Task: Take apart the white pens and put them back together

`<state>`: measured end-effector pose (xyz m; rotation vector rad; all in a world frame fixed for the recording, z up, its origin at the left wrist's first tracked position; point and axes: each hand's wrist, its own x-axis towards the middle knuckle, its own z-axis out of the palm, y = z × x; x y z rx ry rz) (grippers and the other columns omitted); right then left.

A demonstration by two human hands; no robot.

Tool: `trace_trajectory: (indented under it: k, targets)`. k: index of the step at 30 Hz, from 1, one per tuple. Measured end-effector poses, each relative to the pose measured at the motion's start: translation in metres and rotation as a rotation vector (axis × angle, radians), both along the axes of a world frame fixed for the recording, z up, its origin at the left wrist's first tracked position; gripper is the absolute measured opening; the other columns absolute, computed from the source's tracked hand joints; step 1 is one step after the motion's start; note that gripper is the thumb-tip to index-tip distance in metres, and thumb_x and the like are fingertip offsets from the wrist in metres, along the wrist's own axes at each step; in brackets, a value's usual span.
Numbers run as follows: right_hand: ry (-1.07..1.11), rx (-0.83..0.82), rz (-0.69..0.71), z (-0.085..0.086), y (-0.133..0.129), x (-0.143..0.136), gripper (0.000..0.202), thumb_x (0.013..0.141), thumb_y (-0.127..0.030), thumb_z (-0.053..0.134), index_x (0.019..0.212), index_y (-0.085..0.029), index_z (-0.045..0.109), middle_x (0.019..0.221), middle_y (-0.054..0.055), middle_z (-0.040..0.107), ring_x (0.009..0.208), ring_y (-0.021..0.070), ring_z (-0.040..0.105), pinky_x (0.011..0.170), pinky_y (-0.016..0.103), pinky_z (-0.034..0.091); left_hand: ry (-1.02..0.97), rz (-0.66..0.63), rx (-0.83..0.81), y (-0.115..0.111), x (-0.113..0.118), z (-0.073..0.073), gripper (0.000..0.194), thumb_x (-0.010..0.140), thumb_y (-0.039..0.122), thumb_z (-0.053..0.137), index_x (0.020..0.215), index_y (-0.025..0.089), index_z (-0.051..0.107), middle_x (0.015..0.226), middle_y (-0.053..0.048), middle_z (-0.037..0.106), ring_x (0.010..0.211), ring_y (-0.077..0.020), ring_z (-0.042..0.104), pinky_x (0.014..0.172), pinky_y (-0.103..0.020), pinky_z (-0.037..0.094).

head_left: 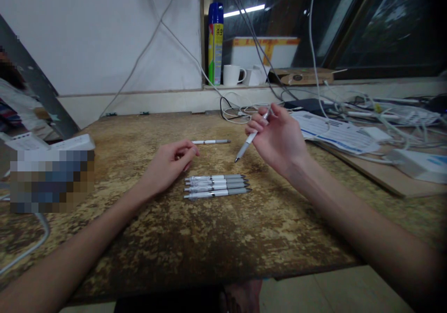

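Note:
Raised over the table on the right, my right hand point(279, 138) is closed on a white and grey pen point(249, 140), its palm turned toward me. That pen slants, its tip pointing down and left. My left hand point(172, 161) rests on the table with its fingers loosely curled in, and I see nothing in them. Just beyond its fingers lies another pen point(211, 141), whose left end is hidden behind the hand; I cannot tell if they touch. Nearer to me, several similar pens point(218, 193) lie side by side, tips to the right.
A power strip point(73, 143) stands at the left. On the right are printed papers point(337, 131), a board point(363, 171), a white adapter point(419, 164) and tangled cables point(394, 112). The sill holds a spray can point(215, 47), a white mug point(232, 75) and a cardboard box point(303, 77).

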<state>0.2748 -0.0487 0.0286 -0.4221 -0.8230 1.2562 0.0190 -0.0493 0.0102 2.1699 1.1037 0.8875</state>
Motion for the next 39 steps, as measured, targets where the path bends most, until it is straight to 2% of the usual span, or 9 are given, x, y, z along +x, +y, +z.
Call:
trace_trajectory:
  k: [3,9,18,25,30,39]
  targets:
    - [0.002,-0.010,0.030,0.003,-0.003,0.002,0.042,0.101,-0.049,0.054,0.070,-0.024,0.040,0.061,-0.004,0.029,0.052,0.0141,0.031,0.054,0.029,0.042,0.034,0.060,0.060,0.002,-0.002,0.000,0.026,0.102,0.037,0.055,0.094,0.017,0.069,0.060,0.004,0.052,0.054,-0.0114,0.045,0.053,-0.025,0.032]
    - [-0.003,-0.001,0.045,0.005,-0.005,0.005,0.036,0.101,-0.035,0.046,0.068,-0.024,0.035,0.062,-0.004,0.024,0.052,0.0150,0.026,0.055,0.030,0.039,0.099,0.078,0.120,0.003,-0.002,-0.001,0.027,0.101,0.038,0.055,0.092,0.017,0.070,0.060,0.004,0.054,0.055,-0.0120,0.047,0.055,-0.025,0.033]
    - [0.005,-0.007,0.055,0.008,-0.008,0.002,0.027,0.100,-0.033,0.046,0.075,-0.024,0.045,0.062,-0.004,0.026,0.053,0.0150,0.028,0.057,0.029,0.041,0.130,0.084,0.138,0.004,-0.003,-0.001,0.027,0.101,0.037,0.054,0.093,0.017,0.071,0.061,0.004,0.056,0.055,-0.0126,0.048,0.057,-0.025,0.034]
    - [0.075,-0.024,0.092,0.008,-0.010,-0.001,0.024,0.100,-0.037,0.049,0.079,-0.024,0.051,0.063,-0.005,0.028,0.054,0.0142,0.033,0.058,0.028,0.042,0.149,0.078,0.137,0.005,-0.004,-0.003,0.028,0.102,0.037,0.053,0.094,0.018,0.071,0.063,0.004,0.059,0.057,-0.0129,0.051,0.058,-0.026,0.036]
    - [0.136,-0.032,0.114,0.006,-0.009,-0.001,0.019,0.098,-0.028,0.047,0.081,-0.023,0.053,0.062,-0.005,0.029,0.054,0.0134,0.034,0.056,0.026,0.041,0.167,0.083,0.144,0.004,-0.003,-0.001,0.028,0.101,0.038,0.053,0.093,0.018,0.071,0.063,0.004,0.061,0.058,-0.0134,0.052,0.059,-0.026,0.037]
    - [0.135,-0.041,0.116,0.008,-0.011,-0.001,0.017,0.099,-0.029,0.049,0.083,-0.023,0.054,0.063,-0.005,0.029,0.054,0.0138,0.034,0.056,0.026,0.042,0.177,0.065,0.140,0.004,-0.004,-0.003,0.027,0.102,0.037,0.053,0.093,0.019,0.070,0.065,0.003,0.062,0.057,-0.0130,0.052,0.058,-0.026,0.037]
